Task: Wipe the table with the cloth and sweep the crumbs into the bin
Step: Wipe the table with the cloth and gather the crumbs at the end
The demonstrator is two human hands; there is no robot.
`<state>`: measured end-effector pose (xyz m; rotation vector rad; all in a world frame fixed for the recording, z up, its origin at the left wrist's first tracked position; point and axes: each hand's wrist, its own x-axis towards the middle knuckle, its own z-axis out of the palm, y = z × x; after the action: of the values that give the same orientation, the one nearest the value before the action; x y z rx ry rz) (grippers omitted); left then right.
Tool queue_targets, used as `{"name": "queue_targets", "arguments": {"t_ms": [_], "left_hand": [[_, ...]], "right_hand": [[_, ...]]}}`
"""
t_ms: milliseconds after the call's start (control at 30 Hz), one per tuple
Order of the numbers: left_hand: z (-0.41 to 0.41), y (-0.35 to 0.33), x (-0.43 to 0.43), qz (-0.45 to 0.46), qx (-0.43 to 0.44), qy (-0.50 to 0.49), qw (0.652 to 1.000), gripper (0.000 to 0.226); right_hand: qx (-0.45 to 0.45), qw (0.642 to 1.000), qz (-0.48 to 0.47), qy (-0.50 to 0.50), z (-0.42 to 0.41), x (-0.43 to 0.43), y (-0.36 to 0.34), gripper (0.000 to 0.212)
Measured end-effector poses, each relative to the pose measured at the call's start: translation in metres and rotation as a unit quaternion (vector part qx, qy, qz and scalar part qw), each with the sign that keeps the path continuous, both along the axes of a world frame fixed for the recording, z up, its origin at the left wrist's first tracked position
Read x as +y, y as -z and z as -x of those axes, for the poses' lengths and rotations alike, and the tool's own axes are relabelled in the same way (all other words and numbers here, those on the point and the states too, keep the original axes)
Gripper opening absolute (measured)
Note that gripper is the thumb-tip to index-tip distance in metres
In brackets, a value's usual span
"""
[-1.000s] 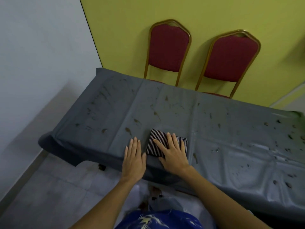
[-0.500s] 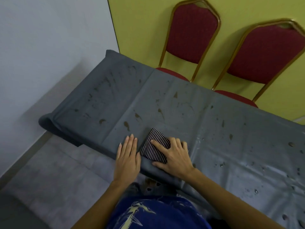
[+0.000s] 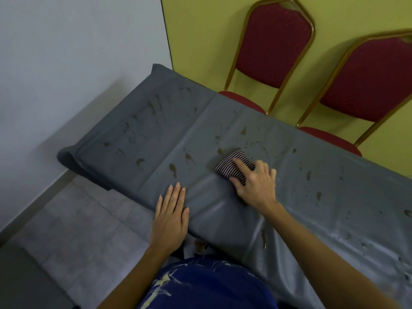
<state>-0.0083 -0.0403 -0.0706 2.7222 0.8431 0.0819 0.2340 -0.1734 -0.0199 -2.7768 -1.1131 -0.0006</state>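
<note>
Since a moment earlier, the striped cloth (image 3: 231,165) had slid away from the near edge toward the middle of the frame, parting from the left hand (image 3: 170,217). The right hand (image 3: 256,186) lay spread on top of it, fingers fairly straight, pressing rather than clutching, presumably so the fabric dragged flat across the brown stains (image 3: 172,169) just to its left. The left hand rested open and flat at the lower centre, on the near edge of the table (image 3: 334,197), likely bracing the reach and holding the surface taut. Two red chairs (image 3: 274,45) stood at the upper right. No bin was visible, so sweeping looked some way off.
</note>
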Motion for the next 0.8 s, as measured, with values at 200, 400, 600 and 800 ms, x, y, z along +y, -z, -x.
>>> {"name": "queue_targets", "arguments": {"t_ms": [200, 400, 600, 800], "left_hand": [[0.003, -0.01, 0.006, 0.042, -0.011, -0.035, 0.998, 0.068], [0.025, -0.014, 0.027, 0.066, 0.015, -0.142, 0.988, 0.095], [0.036, -0.007, 0.031, 0.09, 0.01, -0.112, 0.99, 0.095], [0.04, -0.005, 0.033, 0.082, 0.024, -0.112, 0.99, 0.093]], "right_hand": [[0.05, 0.995, 0.064, 0.064, 0.025, 0.006, 0.012, 0.082], [0.075, 0.994, -0.048, 0.07, 0.034, 0.016, -0.008, 0.068], [0.085, 0.973, -0.07, -0.202, 0.124, 0.047, -0.006, 0.062], [0.056, 0.96, -0.022, -0.275, 0.109, 0.054, 0.01, 0.059]]}}
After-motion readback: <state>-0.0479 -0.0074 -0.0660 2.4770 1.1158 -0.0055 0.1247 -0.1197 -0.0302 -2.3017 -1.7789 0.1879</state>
